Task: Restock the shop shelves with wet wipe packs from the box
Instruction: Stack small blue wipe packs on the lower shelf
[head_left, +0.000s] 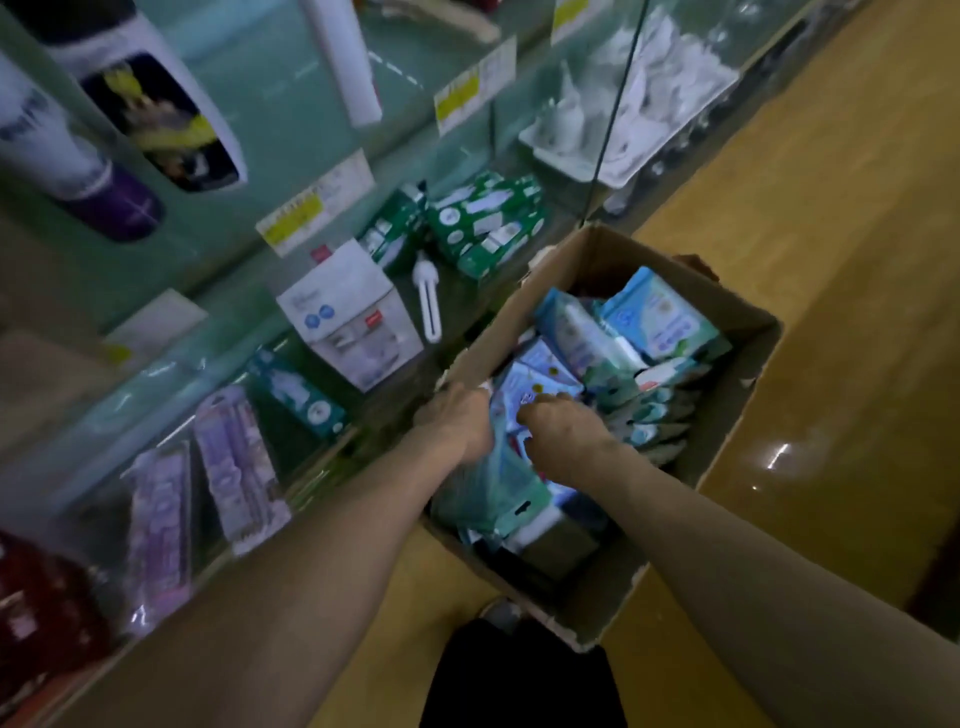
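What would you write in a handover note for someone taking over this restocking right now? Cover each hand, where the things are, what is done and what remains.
Left hand: inside the box at its shelf-side wall, fingers hidden among the packs; grip unclear.
Right hand: in the box, fingers curled on a blue pack.
The box sits on the floor beside the glass shelves, full of wet wipe packs.
Done: nothing lifted out yet.
Left: take the packs out and shelve them.

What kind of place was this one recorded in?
Most likely a shop aisle: glass shelves with yellow price tags, boxed goods such as green cartons, and a cardboard box of wet wipe packs for restocking.
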